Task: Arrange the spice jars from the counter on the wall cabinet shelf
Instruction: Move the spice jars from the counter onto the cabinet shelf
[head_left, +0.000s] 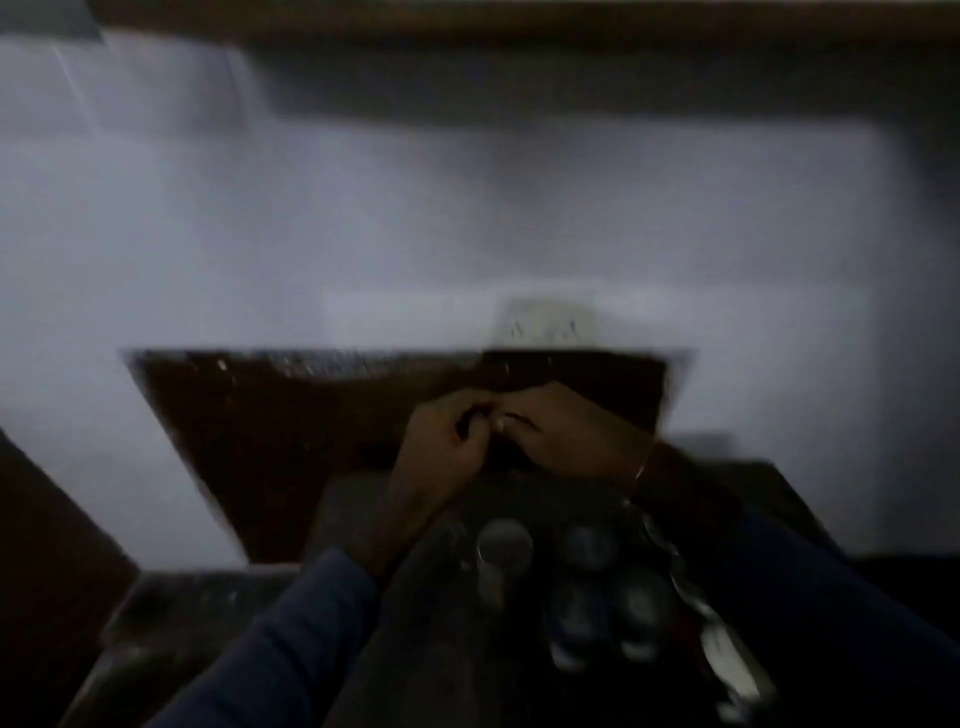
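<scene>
Fingers (470, 415) of the left hand (441, 447) and the right hand (566, 436) are curled and meet in the middle of the frame (it is too dark and blurry to tell if they hold anything). Spice jars (505, 545) with round lids stand just below the hands, in the lower middle.

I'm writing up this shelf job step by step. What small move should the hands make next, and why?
Probably lower the left hand to the grey-lidded jar just below it. Both it and the right hand meet with curled fingers above the spice jars, which stand on the counter; blur hides whether they hold anything.
</scene>
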